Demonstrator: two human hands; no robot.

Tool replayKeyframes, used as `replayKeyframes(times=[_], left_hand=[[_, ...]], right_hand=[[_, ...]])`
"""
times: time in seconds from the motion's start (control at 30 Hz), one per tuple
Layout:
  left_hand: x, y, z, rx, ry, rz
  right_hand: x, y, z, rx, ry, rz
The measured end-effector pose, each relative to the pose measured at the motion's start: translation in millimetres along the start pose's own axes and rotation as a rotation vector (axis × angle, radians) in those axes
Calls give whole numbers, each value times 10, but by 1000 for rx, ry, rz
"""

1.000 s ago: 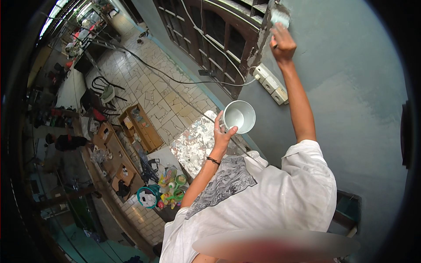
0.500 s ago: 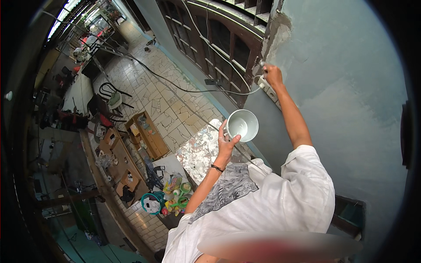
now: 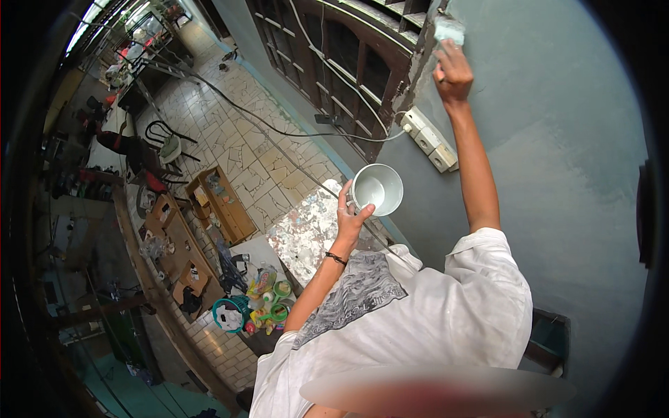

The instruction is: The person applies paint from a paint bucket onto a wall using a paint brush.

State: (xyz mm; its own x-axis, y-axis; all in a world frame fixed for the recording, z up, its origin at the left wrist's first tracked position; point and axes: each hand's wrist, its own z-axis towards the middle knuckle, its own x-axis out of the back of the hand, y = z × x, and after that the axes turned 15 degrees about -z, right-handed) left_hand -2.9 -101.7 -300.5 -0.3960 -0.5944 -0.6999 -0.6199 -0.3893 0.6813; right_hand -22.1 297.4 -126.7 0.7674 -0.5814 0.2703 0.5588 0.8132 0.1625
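Note:
My left hand point(image 3: 353, 221) grips a light grey round pot point(image 3: 390, 182) by its side, thumb over the rim. A little whitish liquid lies at its bottom. Raised against the wall, my right hand point(image 3: 453, 75) is closed on a paintbrush, whose pale, paint-coated bristles point(image 3: 449, 30) touch the grey wall point(image 3: 550, 132) beside the window frame. Fingers hide most of the brush handle. Around the bristles the wall surface looks patchy.
Below my right forearm a white socket strip point(image 3: 428, 141) is fixed to the wall, with a plugged-in cable. The brown barred window point(image 3: 345, 52) adjoins the brushed edge. A paint-spattered board point(image 3: 303, 240) is under my left arm; a wooden drawer point(image 3: 233, 209) lies on the tiled floor.
My right hand has moved up the wall along the window edge, and the brush bristles now show clearly. My left hand still holds the pot; the whole view has shifted slightly.

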Motion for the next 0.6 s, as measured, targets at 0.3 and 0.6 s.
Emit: replayKeyframes(times=[0.3,0.6], left_hand=[[22,-99,43,24,-22,5],[66,-42,-15,24,-5,12]], right_hand=[[-468,31,-1488,-55,-516,21],[437,-386,-1112,-495,-539,328]])
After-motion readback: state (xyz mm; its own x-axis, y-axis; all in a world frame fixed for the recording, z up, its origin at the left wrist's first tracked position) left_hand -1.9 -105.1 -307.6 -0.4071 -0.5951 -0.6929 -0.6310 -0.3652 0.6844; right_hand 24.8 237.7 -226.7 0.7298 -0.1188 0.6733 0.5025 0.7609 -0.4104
